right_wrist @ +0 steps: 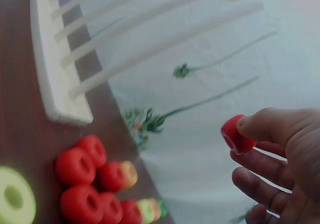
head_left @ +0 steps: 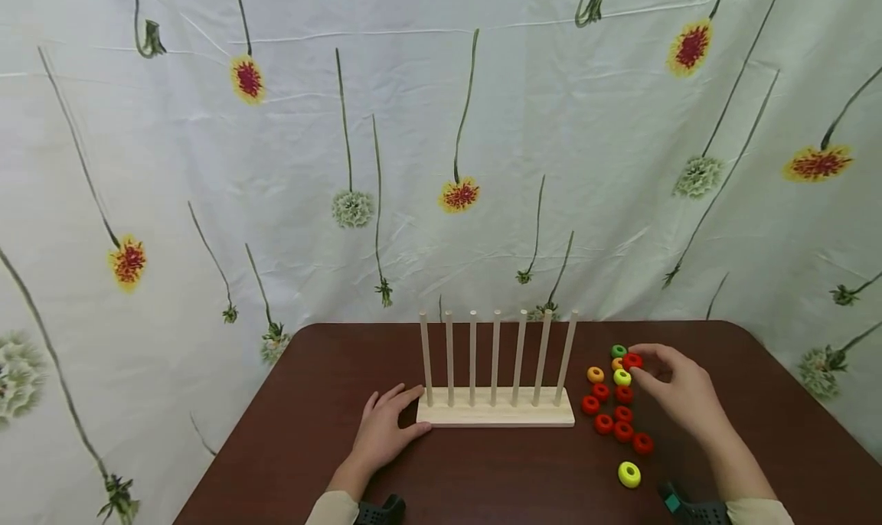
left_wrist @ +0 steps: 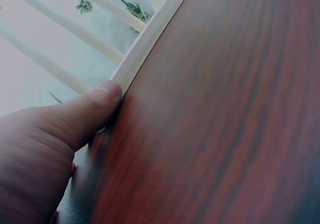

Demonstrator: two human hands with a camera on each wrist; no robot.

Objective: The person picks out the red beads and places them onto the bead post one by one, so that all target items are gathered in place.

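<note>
A pale wooden peg rack [head_left: 496, 412], a flat base with a row of several upright bare pegs, stands on the table. My left hand [head_left: 382, 432] grips the left end of its base, thumb [left_wrist: 102, 101] against the front edge and index finger toward the back corner. Between thumb and fingertips, my right hand [head_left: 678, 391] pinches a red ring bead [right_wrist: 237, 134], raised above the other beads. Below and left of that hand lie several red beads [head_left: 623, 432], a few orange ones [head_left: 596, 374], a yellow-green one [head_left: 622, 377] and a green one [head_left: 619, 351].
One yellow-green bead [head_left: 629, 474] lies apart, nearer the front of the dark brown wooden table [head_left: 510, 471]. A white cloth [head_left: 413, 265] with printed flowers hangs behind the table's far edge. The pegs stand tall between the two hands.
</note>
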